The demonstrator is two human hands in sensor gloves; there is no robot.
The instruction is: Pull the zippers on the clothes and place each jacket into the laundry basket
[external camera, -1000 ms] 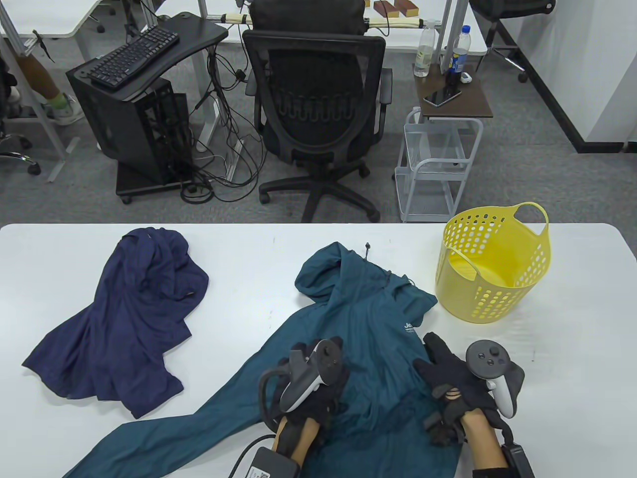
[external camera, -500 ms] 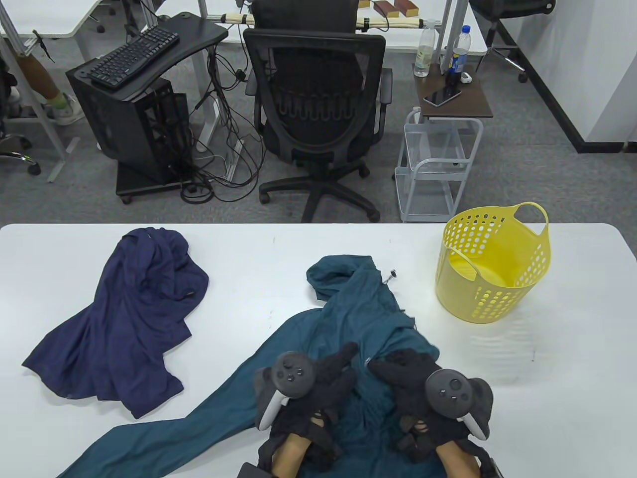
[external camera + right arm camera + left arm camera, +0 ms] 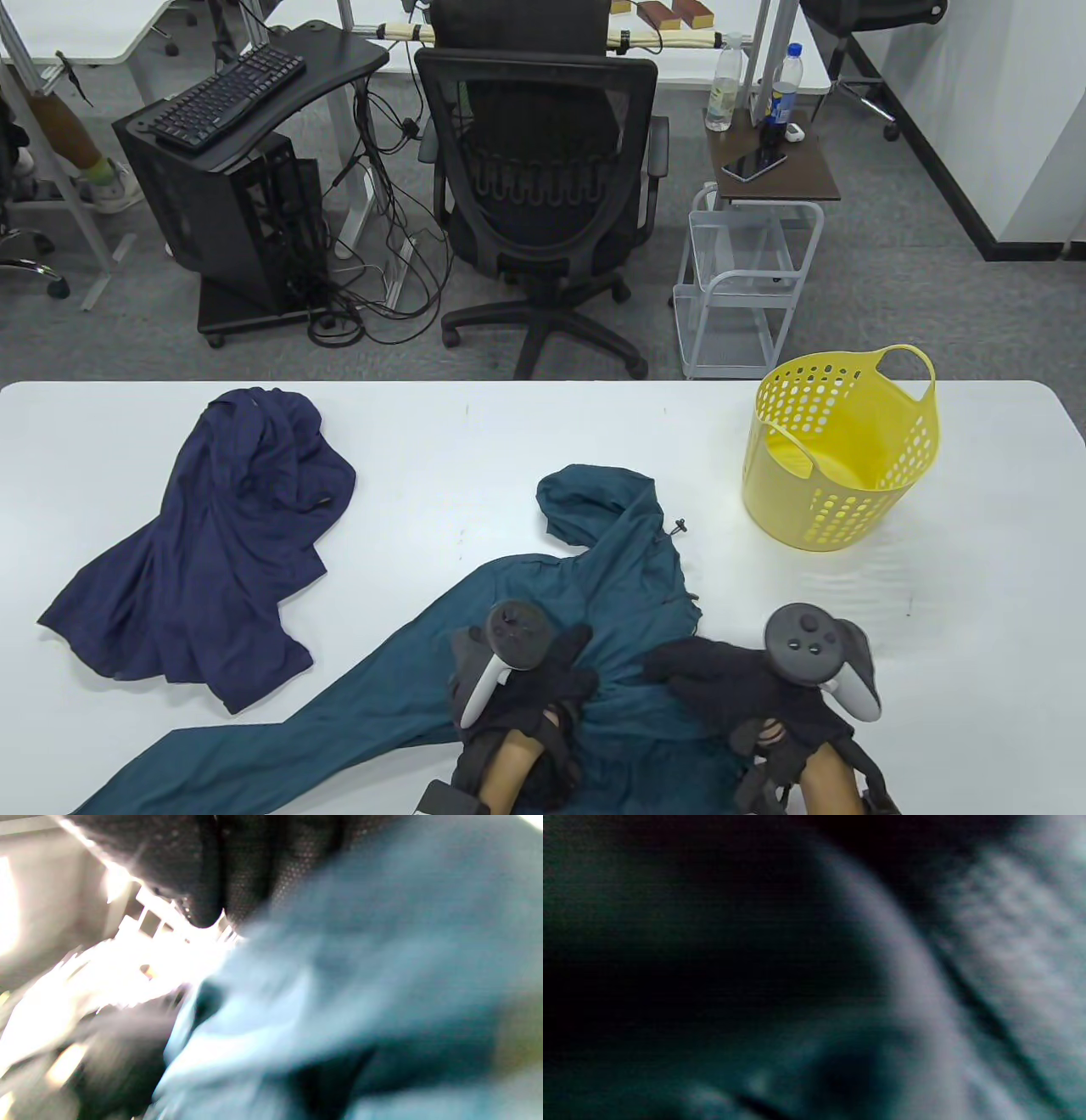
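Table view: nothing has gone into the yellow basket (image 3: 840, 454) at the table's (image 3: 509, 424) far right corner, so both jackets are left to do. The navy jacket (image 3: 221, 543) lies untouched toward the left edge. The teal jacket (image 3: 611, 552) is bunched at the near edge, one sleeve trailing toward the near left corner. The left hand (image 3: 530, 679) and right hand (image 3: 747, 683) rest on it a little apart; whether their fingers clamp cloth I cannot tell, nor whether the zipper is closed.

The right wrist view adds gloved fingers (image 3: 237, 878) against blurred teal cloth. The left wrist view is only a dark teal blur.
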